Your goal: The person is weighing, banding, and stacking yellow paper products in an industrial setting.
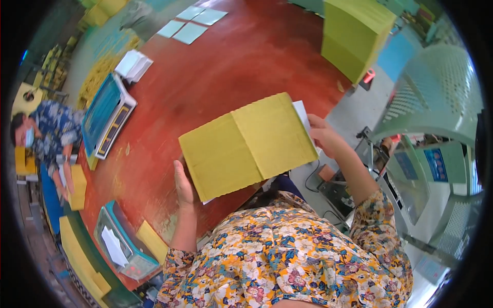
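Observation:
A yellow paper sheet with a crease across its middle and wavy long edges is held up in front of me. White paper pokes out from under its right edge, and a small white bit shows at its lower left corner. My left hand grips the sheet's left edge with the thumb upright; its other fingers are hidden. At the right edge, my right hand has its fingers bent around the protruding white paper and the sheet's side.
On the red table stand a teal-rimmed weighing scale, a second scale bearing white paper, and a white paper stack. A tall yellow stack stands far right. Another person handles yellow paper at left; a green perforated chair is at right.

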A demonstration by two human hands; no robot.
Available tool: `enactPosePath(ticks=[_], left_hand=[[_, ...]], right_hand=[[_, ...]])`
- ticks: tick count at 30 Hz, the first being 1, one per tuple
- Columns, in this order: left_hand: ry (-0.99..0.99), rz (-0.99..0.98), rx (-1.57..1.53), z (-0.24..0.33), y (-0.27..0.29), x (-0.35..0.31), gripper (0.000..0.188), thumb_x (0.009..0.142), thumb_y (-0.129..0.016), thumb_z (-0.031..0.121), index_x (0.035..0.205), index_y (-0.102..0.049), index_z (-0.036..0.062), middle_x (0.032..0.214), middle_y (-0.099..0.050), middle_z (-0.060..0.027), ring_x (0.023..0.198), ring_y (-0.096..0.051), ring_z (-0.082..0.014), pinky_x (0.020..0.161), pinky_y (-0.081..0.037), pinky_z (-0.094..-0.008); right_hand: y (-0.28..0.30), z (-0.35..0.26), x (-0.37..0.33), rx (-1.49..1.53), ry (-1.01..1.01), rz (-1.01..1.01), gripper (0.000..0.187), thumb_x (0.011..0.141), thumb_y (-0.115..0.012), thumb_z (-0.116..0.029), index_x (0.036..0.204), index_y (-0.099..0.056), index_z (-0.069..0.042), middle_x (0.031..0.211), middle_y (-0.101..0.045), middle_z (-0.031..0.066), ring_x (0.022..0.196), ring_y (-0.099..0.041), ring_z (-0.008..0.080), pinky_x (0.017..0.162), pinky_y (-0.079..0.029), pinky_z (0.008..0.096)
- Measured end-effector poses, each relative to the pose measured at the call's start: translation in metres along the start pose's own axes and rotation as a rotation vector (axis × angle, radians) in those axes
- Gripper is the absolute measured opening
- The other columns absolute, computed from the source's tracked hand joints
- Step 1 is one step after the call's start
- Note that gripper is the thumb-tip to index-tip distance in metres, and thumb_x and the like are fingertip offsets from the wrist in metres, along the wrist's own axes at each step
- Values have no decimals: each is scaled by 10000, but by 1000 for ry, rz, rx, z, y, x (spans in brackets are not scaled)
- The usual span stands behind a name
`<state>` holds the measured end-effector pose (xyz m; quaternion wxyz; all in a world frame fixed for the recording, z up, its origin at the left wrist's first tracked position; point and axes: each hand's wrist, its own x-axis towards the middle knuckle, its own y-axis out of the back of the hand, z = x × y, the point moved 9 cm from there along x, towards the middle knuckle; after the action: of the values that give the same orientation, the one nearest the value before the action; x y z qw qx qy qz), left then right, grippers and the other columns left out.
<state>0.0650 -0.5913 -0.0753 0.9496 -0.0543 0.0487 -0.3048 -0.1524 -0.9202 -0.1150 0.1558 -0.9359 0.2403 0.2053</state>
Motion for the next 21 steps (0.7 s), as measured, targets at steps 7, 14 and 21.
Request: enactPosePath(ticks=[7, 14, 21], left_hand=[[87, -54, 171, -1, -5, -3, 554, 1025, -371, 402, 1385, -414, -16, 1310, -531, -134, 1194, -520, -208, 996, -425, -347], [278, 32, -250, -22, -11, -11, 660, 1025, -299, 545, 1382, -438, 8, 1308, -549, -121, 1177, -553, -222, 959, -474, -357], [337, 109, -250, -23, -18, -18, 663, 1027, -288, 542, 1369, -463, 1, 1312, -558, -115, 1162, -562, -213, 968, -464, -346]], right_hand=[[1, 2, -1, -86, 210, 276, 681, 825, -624, -12, 1456, -371, -51, 1081, -636, 109, 914, -625, 148, 765, -494, 263], [-6, -1, -1, -94, 279, 292, 509, 794, -538, 42, 1287, -582, -77, 1009, -641, 100, 946, -625, 197, 847, -487, 293], [-11, -24, -11, -653, 278, 369, 388, 823, -568, -11, 1188, -655, -108, 1217, -624, 136, 1081, -616, 264, 915, -484, 327]])
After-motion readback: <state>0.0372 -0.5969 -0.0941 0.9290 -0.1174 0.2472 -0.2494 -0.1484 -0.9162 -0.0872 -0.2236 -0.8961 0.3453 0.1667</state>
